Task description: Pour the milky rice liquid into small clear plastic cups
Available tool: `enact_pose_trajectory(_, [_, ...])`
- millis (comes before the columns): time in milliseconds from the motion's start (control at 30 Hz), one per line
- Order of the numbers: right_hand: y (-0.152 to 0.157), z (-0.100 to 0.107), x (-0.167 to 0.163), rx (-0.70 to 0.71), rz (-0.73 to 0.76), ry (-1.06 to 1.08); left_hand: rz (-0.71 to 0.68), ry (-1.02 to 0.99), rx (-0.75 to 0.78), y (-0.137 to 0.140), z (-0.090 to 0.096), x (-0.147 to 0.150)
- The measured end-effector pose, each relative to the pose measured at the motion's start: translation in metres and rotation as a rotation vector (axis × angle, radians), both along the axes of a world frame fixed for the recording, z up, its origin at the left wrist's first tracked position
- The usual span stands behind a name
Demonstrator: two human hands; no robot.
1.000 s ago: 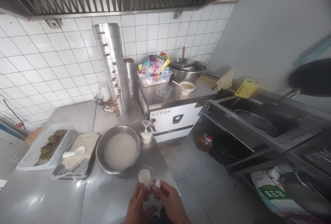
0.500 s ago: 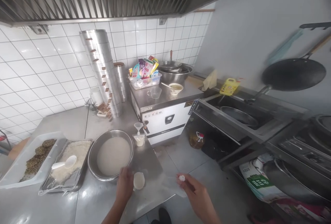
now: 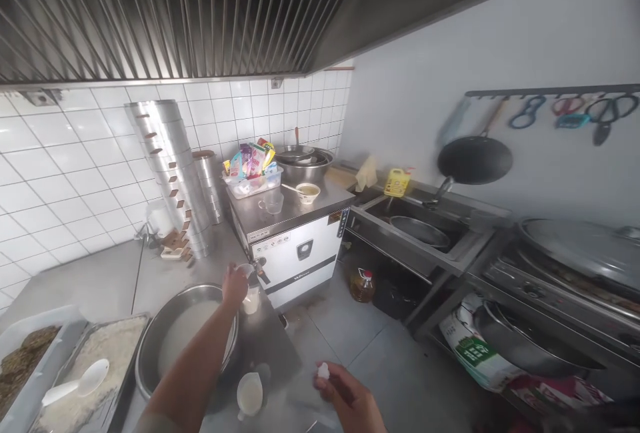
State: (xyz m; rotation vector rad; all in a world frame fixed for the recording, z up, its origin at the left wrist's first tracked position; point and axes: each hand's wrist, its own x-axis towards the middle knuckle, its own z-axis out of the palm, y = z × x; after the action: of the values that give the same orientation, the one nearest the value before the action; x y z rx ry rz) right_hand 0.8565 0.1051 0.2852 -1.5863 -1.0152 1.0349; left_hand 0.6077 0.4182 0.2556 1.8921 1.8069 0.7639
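Note:
My left hand (image 3: 234, 286) reaches across the steel bowl (image 3: 145, 373) of whitish liquid, and its fingers close on the rim of a clear funnel (image 3: 246, 271). The funnel is directly above a small container (image 3: 251, 301) with pale contents. My right hand (image 3: 350, 396), low in front of the counter, pinches a small white cap-like piece (image 3: 323, 371) between thumb and fingers. Faint clear plastic seems to hang below it, too blurred to make out. Between the hands, a measuring cup (image 3: 250, 394) of white liquid stands on the counter.
At left are a tray of white grains (image 3: 113, 339) with a white scoop (image 3: 80, 383) and a tub of brown filling (image 3: 27, 353). Stacked steamers (image 3: 170, 173) stand behind. A white cabinet (image 3: 300, 256) is ahead; the sink (image 3: 420, 219) and stove are right.
My left hand has moved forward from beside the bowl and measuring cup to the funnel. My right hand still holds the white piece. The view has turned right and up.

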Motion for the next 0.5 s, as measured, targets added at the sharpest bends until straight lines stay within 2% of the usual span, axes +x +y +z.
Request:
enact_pose_trajectory(100, [-0.002,0.007,-0.006,0.003,-0.019,0.084,0.001,-0.063,0.064,-0.003,0.010,-0.005])
enact_pose_trajectory(200, [0.002,0.011,-0.006,0.013,-0.014,0.034,-0.019,-0.153,0.170,-0.026,0.030,-0.020])
enact_pose_trajectory(267, [0.007,0.016,-0.005,0.025,0.029,-0.030,-0.101,-0.229,0.232,-0.056,0.045,-0.031])
enact_pose_trajectory(367, [0.017,0.027,-0.009,0.040,0.175,-0.095,-0.259,-0.335,0.293,-0.117,0.062,-0.048])
enact_pose_trajectory(500, [0.030,0.042,-0.026,0.059,0.327,-0.116,-0.410,-0.355,0.325,-0.191,0.076,-0.062])
